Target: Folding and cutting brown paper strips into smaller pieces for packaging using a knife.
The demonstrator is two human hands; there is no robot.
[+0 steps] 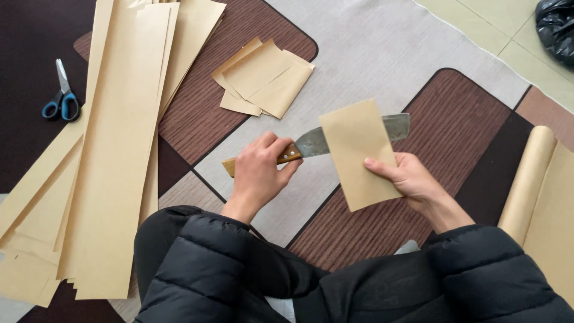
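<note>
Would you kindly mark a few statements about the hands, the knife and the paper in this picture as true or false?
1. The left hand grips the knife by its wooden handle. True.
2. The right hand holds a small tan paper sheet. True.
3. The scissors lie on the pile of small cut pieces. False: they lie apart, on the dark rug at far left.
4. The knife blade passes in front of the held sheet. False: the sheet covers its middle.
5. Long paper strips lie stacked at left. True.
</note>
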